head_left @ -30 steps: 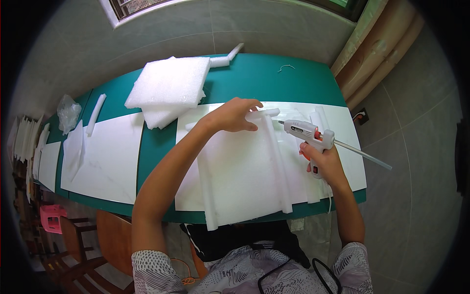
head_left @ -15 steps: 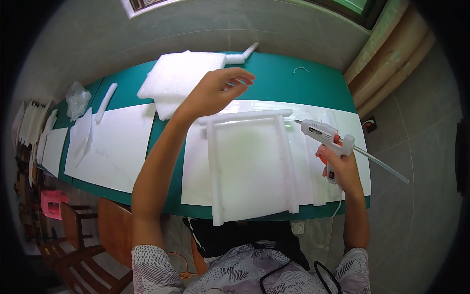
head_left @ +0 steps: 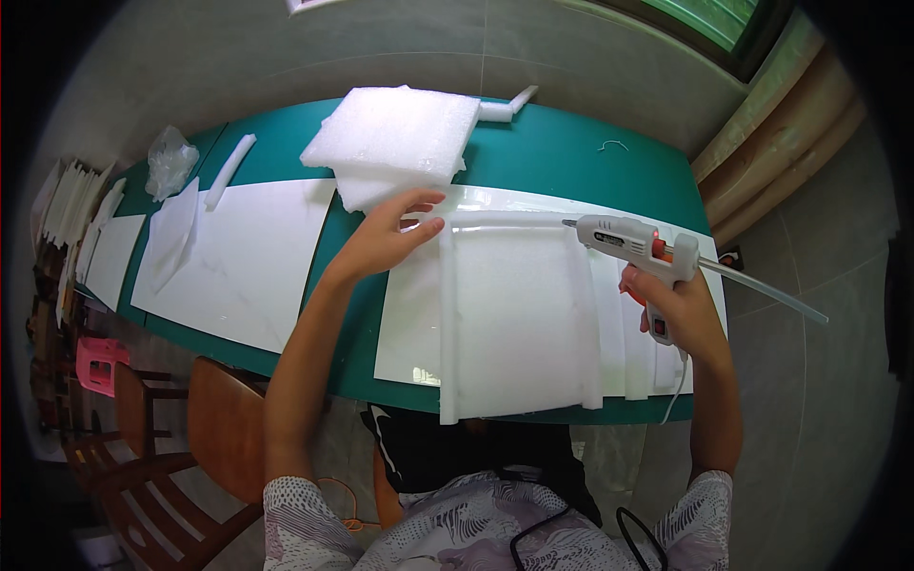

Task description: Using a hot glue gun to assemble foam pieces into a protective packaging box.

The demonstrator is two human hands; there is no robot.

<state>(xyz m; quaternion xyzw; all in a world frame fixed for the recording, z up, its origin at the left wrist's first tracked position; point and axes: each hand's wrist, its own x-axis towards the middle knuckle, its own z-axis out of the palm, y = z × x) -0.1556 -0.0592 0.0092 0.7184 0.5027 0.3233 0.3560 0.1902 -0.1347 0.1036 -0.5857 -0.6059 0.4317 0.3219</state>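
My right hand point(head_left: 671, 309) is wrapped round the handle of a white hot glue gun point(head_left: 633, 243), a finger by its orange trigger. A long clear glue stick point(head_left: 766, 290) sticks out of the gun's back. The gun's nozzle points left, at the far right corner of a white foam panel point(head_left: 524, 324) edged with foam strips on its left, far and right sides. Beside the far left corner, my left hand point(head_left: 395, 233) is open, thumb and fingers apart and curved, close to the end of the far strip point(head_left: 514, 219). Whether it touches the strip I cannot tell.
Foam blocks point(head_left: 395, 128) are stacked behind the panel on the green table point(head_left: 571, 162). White boards point(head_left: 248, 257), a loose foam strip point(head_left: 230, 171) and a clear plastic bag point(head_left: 172, 164) lie to the left. Wooden chairs point(head_left: 224, 428) stand at the front left. A cord point(head_left: 678, 390) hangs from the gun.
My left hand has come down from above the foam to its far left corner. The far strip now lies straighter along the panel's edge. The glue gun stays near the far right corner.
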